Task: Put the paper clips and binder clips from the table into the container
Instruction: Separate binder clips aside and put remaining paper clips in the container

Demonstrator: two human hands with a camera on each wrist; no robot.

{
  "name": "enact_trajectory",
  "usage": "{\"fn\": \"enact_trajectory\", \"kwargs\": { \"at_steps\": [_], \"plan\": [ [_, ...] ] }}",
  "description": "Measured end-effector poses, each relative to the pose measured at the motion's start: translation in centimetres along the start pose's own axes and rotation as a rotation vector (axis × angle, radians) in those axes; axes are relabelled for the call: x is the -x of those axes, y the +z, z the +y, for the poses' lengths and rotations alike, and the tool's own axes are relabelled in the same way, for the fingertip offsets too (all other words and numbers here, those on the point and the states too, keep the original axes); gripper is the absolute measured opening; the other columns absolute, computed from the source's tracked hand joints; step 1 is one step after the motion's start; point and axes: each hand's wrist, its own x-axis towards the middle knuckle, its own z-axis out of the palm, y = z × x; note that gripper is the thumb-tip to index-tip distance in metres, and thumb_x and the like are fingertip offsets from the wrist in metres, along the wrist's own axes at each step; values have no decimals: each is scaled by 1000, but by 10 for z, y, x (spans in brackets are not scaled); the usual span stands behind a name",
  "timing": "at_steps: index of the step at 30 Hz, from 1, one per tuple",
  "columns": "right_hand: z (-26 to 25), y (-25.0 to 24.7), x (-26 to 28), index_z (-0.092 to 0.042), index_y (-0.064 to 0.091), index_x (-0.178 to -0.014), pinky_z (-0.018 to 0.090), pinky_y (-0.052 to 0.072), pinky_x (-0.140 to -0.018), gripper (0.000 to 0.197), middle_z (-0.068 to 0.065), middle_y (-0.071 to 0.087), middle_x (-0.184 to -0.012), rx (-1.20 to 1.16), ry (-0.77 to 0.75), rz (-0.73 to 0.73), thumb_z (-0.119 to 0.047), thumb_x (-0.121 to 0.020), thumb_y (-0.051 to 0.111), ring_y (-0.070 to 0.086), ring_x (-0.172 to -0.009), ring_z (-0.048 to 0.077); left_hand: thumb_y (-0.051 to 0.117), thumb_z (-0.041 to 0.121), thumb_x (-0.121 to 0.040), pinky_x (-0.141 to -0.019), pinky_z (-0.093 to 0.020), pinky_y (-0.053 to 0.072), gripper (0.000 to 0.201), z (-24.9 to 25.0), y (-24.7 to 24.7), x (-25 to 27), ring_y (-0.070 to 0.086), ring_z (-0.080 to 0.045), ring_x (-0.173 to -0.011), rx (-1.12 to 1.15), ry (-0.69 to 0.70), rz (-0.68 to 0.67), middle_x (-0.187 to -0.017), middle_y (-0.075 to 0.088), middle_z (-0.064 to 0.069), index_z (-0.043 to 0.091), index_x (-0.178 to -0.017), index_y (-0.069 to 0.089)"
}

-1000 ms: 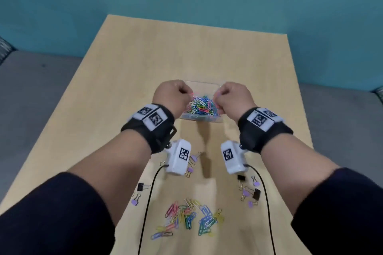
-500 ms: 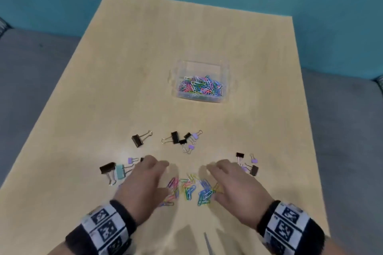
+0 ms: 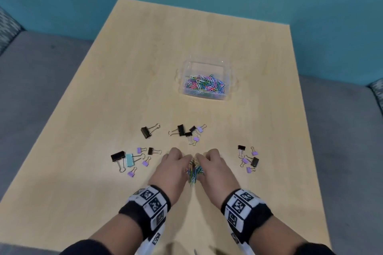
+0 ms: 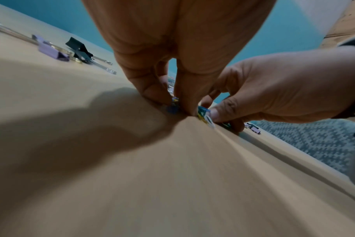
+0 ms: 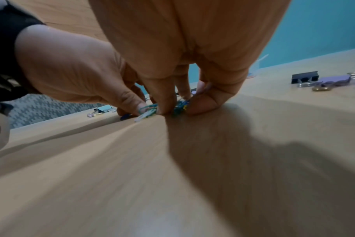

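A clear plastic container (image 3: 204, 64) holding several coloured paper clips stands past the middle of the table. Near the front, a small heap of paper clips (image 3: 193, 173) is squeezed between my two hands. My left hand (image 3: 176, 161) curls round it from the left and my right hand (image 3: 209, 160) from the right. The left wrist view shows fingertips (image 4: 158, 96) pressed to the wood with clips (image 4: 203, 112) between thumbs. Black, purple and teal binder clips lie in a left group (image 3: 129, 159), a middle group (image 3: 184, 131) and a right group (image 3: 248, 159).
The wooden table (image 3: 134, 78) ends at a teal wall at the far side. Grey upholstery (image 3: 31, 78) flanks it left and right. One black binder clip (image 3: 147, 131) lies alone, left of the middle group. Bare wood separates the clips from the container.
Both hands left the container, came back to the near heap of paper clips, and have closed in from both sides, bunching the spread clips into a tight pile.
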Motion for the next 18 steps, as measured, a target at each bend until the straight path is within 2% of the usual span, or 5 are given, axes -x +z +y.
{"fn": "enact_trajectory", "kwargs": {
  "at_steps": [2, 5, 13, 16, 18],
  "plan": [
    [0, 2, -3, -20, 51, -118, 30, 47, -77, 31, 1, 38, -110, -9, 3, 20, -14, -88, 57, 48, -94, 23, 57, 12, -83, -70, -27, 45, 24, 0, 4, -5, 45, -16, -87, -7, -4, 35, -99, 39, 4, 22, -105, 58],
    [2, 3, -6, -14, 54, -103, 31, 44, -67, 16, 3, 41, -107, -4, -6, 46, -8, -88, 53, 49, -86, 24, 60, 8, -79, -63, -28, 44, 17, -3, 8, -8, 46, -16, -79, -33, -20, 64, -94, 40, 4, 20, -90, 59],
    [6, 2, -8, -14, 49, -81, 29, 29, -51, 17, 1, 43, -86, 42, -52, 95, -3, -83, 61, 33, -62, 19, 60, 15, -86, -65, -38, 48, 8, -1, 5, -9, 52, -23, -76, -25, -12, 94, -96, 48, -2, 14, -93, 64],
    [9, -4, -10, -15, 48, -79, 25, 17, -45, 20, -4, 34, -82, 44, -46, 82, -2, -82, 63, 29, -58, 19, 60, 17, -88, -62, -36, 49, 8, -3, 1, -10, 53, -22, -68, -2, -8, 98, -93, 49, -2, 12, -91, 64],
    [12, -9, -13, -13, 51, -84, 28, 20, -48, 10, -4, 34, -84, 42, -41, 41, -6, -88, 58, 31, -61, 20, 58, 20, -90, -61, -30, 44, 9, -5, -2, -10, 51, -20, -69, 10, -22, 96, -91, 47, 1, 12, -91, 63]
  ]
}}
